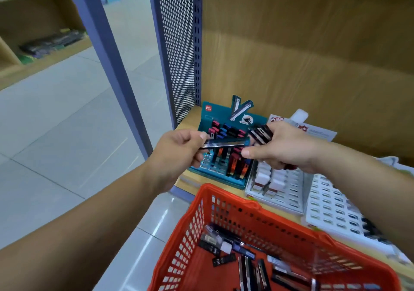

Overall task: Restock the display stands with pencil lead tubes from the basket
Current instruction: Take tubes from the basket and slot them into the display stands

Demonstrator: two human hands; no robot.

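**Held items, left to right.** Left hand [179, 149]: the grip pinches one end of a single pencil lead tube [224, 143] between thumb and fingers. The tube lies roughly level in the air, just above the teal display stand [208, 115]. Right hand [284, 149]: the grip is curled round a bundle of lead tubes [261, 133]. Its thumb is near the single tube's free end; whether it touches cannot be told. Below, the red basket [188, 225] holds more loose tubes [246, 266].

**Handling (judged).** Each tube appears to be a slim, rigid, light plastic case with glossy faces, so it is liable to slip or turn in a loose pinch. It is best held across its narrow sides near the upper end, leaving the lower end free to enter a slot. The bundle may fan out if the curl slackens.

**Clearance.** The perforated side panel [177, 44] bounds the teal stand on the left and the wooden back panel [313, 55] bounds it behind. Open room lies above and in front. The teal stand's slots are partly filled, so upright tubes crowd the vacant ones. Just beside it to the right is a white display stand [289, 194], then a second white stand [324, 210]. The basket's rim sits just before the shelf edge.
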